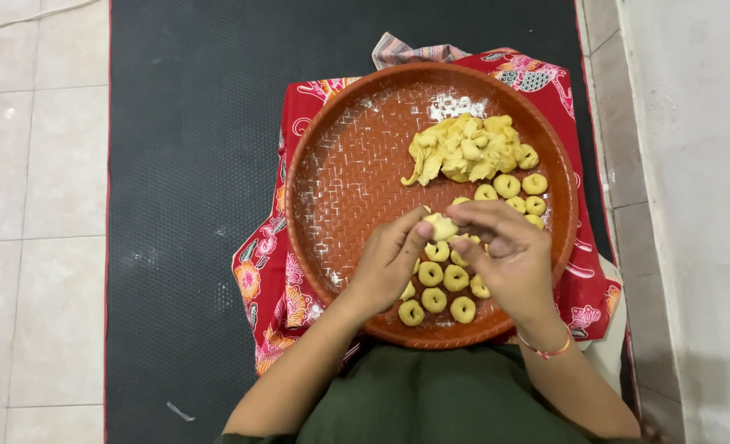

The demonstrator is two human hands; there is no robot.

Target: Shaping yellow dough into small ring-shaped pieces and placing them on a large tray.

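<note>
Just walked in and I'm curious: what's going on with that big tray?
A person sits over a round woven tray resting on a red patterned cloth. Both hands, left hand and right hand, pinch a small piece of yellow dough between the fingertips above the tray. A heap of dough lies at the far side, and small dough rings lie in rows near the person and along the right rim.

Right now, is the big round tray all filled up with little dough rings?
No, the dough rings fill only the right part of the tray; its left half is bare apart from a dusting of flour.
</note>
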